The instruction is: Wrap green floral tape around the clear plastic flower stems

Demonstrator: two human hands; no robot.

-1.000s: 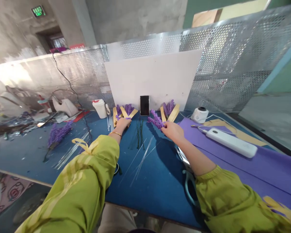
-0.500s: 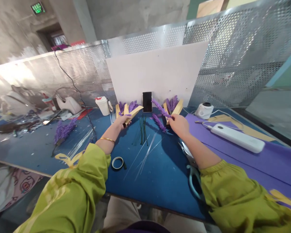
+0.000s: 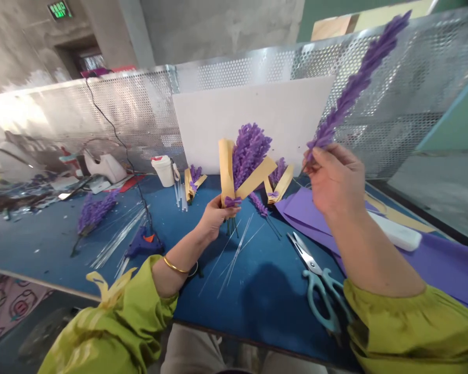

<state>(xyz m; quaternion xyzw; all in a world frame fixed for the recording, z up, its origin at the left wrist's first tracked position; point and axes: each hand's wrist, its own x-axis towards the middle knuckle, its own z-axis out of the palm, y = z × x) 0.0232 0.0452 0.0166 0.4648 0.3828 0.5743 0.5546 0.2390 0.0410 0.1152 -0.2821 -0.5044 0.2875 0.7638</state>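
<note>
My left hand (image 3: 214, 215) is closed round the base of a wrapped lavender bouquet (image 3: 251, 150), held up over the table. Yellowish paper and a small purple bow (image 3: 233, 201) surround its purple flowers. My right hand (image 3: 337, 176), raised on the right, pinches the lower end of a long purple lavender stem (image 3: 361, 80) that slants up to the right. Behind the held bouquet, a second small bouquet (image 3: 280, 182) stands on the right and a third (image 3: 193, 183) on the left. A loose lavender sprig (image 3: 259, 204) lies between them on the table.
Blue-handled scissors (image 3: 315, 275) lie open on the blue table (image 3: 265, 311). Purple sheets (image 3: 444, 275) and a white device (image 3: 398, 231) are on the right. A blue glue gun (image 3: 146, 241), clear sticks (image 3: 120, 234) and a white cup (image 3: 163, 170) sit left. A white board (image 3: 253, 104) stands behind.
My left hand has lifted the left bouquet toward the middle and nearer to me. My right hand has raised a lavender stem up and to the right, away from the right bouquet.
</note>
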